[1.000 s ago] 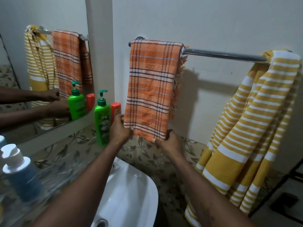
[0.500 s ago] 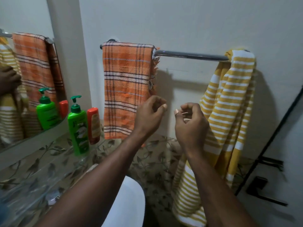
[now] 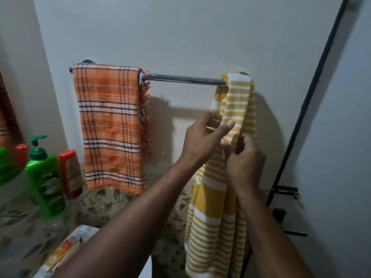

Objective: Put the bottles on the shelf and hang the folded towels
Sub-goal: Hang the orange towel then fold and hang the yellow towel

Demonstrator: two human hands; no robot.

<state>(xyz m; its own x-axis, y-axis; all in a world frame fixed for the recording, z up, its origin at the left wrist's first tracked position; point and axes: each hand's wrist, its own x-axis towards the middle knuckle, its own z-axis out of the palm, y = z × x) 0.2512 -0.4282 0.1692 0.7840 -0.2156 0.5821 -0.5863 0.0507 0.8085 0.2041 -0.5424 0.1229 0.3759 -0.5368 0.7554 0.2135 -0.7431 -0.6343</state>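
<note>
We have left the orange checked towel (image 3: 112,127) hanging flat at the left end of the rail (image 3: 184,79) and brought our left hand (image 3: 200,139) and right hand (image 3: 244,163) across to the yellow striped towel (image 3: 212,217) bunched at its right end, so only this one seems left to tidy. The right hand grips its gathered middle, fingers curled round it. The left hand, just beside, pinches its left edge.

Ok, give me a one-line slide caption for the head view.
Left hand and right hand grip the bunched yellow striped towel hanging on the rail, beside the flat-hung orange plaid towel.
</note>
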